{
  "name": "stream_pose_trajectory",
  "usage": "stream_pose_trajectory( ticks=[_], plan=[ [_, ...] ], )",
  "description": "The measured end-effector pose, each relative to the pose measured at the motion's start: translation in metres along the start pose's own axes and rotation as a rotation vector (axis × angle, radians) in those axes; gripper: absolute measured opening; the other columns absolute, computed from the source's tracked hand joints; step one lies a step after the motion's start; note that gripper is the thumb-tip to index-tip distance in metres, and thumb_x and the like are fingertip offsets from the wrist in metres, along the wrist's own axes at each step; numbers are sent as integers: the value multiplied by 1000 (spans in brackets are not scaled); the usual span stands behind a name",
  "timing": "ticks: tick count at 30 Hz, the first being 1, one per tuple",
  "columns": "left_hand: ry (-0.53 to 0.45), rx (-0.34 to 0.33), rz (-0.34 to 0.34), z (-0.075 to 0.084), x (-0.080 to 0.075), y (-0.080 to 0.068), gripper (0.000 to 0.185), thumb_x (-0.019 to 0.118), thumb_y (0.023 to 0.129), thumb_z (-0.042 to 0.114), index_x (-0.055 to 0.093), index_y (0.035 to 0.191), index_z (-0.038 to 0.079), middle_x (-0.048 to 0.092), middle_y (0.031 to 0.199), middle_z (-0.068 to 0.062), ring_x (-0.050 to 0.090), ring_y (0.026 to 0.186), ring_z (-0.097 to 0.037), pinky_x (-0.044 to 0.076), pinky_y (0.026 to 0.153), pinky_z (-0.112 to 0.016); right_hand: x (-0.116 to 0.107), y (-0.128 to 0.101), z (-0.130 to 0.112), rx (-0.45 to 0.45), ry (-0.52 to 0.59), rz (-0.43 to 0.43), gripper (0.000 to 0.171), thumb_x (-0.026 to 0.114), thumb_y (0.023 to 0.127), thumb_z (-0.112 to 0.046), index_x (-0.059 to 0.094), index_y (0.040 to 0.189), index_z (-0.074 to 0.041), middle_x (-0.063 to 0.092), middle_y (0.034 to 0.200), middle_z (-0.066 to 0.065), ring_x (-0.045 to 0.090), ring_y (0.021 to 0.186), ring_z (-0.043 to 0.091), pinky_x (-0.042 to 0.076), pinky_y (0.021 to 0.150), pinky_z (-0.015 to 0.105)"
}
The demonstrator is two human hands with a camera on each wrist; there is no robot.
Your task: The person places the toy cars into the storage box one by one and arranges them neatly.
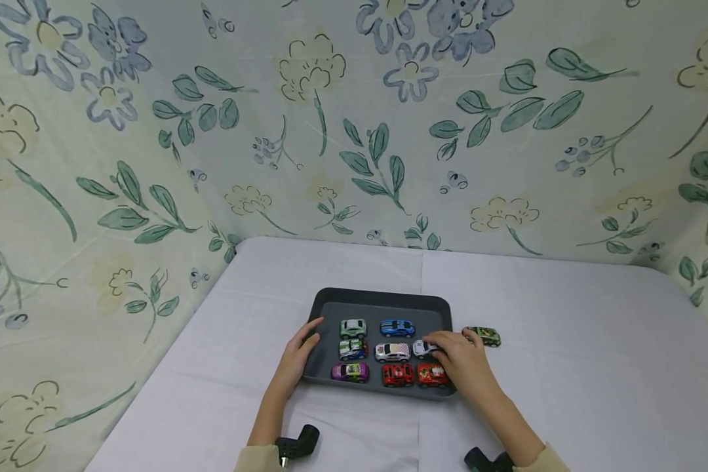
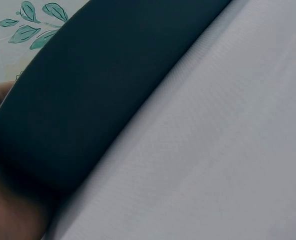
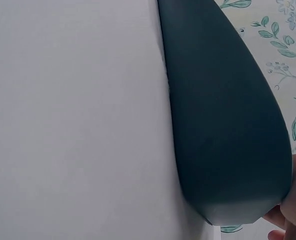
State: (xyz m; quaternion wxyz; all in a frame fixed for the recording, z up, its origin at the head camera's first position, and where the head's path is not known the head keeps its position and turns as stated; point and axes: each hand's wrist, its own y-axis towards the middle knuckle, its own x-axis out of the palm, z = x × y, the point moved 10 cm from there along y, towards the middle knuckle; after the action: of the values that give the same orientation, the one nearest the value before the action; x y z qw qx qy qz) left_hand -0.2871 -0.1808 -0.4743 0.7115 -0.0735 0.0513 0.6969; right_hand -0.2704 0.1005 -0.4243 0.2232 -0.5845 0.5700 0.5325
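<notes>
A dark grey tray [image 1: 389, 299] holds several toy cars in rough rows. My left hand [image 1: 295, 360] rests at the tray's left edge, with its fingertips over the rim. At the tray's right side, my right hand [image 1: 467, 367] has its fingertips on a small white toy car [image 1: 423, 348], partly hidden by them. Left of it is a white car with a pink pattern [image 1: 393, 353]; below lie two red cars, one plain-roofed [image 1: 398, 375], one patterned [image 1: 432, 375]. Outside the tray, a green patterned car [image 1: 488, 336] sits just past the right hand.
Also in the tray are a pale green car [image 1: 353, 328], a blue car [image 1: 397, 328], a white-and-green car [image 1: 353, 349] and a purple one [image 1: 350, 372]. White cloth [image 1: 566, 341] covers the table. Behind it hangs a floral curtain [image 1: 354, 131].
</notes>
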Motion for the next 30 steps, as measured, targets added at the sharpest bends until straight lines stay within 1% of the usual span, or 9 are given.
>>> stream_pose_trajectory(
  ticks=[3, 6, 10, 13, 20, 28, 30],
  plan=[
    [0, -2, 5, -11, -1, 5, 38, 45, 95, 22, 47, 132, 15, 32, 147, -9, 18, 140, -29, 10, 114, -51, 0, 1, -2, -1, -11, -5, 29, 70, 75, -6, 67, 102, -14, 68, 105, 3, 60, 104, 23, 28, 100, 53],
    [11, 6, 14, -16, -2, 7, 38, 45, 95, 23, 48, 132, 17, 33, 147, -7, 19, 140, -28, 11, 114, -51, 0, 1, -3, 0, -21, -10, 28, 70, 75, -6, 67, 101, -14, 68, 105, 2, 60, 104, 23, 29, 100, 54],
    [18, 8, 22, -16, -2, 7, 38, 45, 95, 24, 48, 132, 19, 33, 147, -6, 19, 140, -27, 13, 113, -50, 0, 2, -5, 5, -27, -16, 27, 70, 75, -6, 67, 100, -14, 68, 103, 3, 60, 104, 23, 30, 99, 54],
    [20, -2, 24, -16, -2, 6, 37, 45, 95, 25, 48, 132, 21, 32, 147, -4, 19, 140, -26, 14, 114, -49, -1, 2, -5, 10, -29, -19, 26, 70, 75, -5, 67, 99, -14, 68, 103, 3, 60, 103, 23, 31, 98, 54],
    [23, -10, 21, -16, -1, 6, 38, 45, 95, 25, 47, 132, 21, 32, 147, -4, 18, 140, -26, 13, 114, -49, 1, 2, -4, 26, -30, -31, 27, 70, 75, -4, 67, 100, -15, 68, 103, 3, 59, 104, 23, 32, 98, 55],
    [37, 12, 19, -15, -1, 7, 39, 45, 95, 25, 47, 133, 18, 31, 147, -9, 19, 139, -31, 14, 112, -53, 3, 3, -2, 39, -35, -41, 28, 70, 75, -5, 68, 101, -16, 68, 104, 2, 59, 104, 23, 32, 97, 53],
    [38, 9, 21, -16, -1, 7, 38, 45, 95, 25, 47, 132, 19, 32, 147, -8, 19, 139, -31, 14, 112, -53, 3, 2, -2, 40, -38, -44, 28, 70, 75, -5, 68, 101, -16, 68, 104, 2, 59, 104, 23, 33, 96, 53]
  ],
)
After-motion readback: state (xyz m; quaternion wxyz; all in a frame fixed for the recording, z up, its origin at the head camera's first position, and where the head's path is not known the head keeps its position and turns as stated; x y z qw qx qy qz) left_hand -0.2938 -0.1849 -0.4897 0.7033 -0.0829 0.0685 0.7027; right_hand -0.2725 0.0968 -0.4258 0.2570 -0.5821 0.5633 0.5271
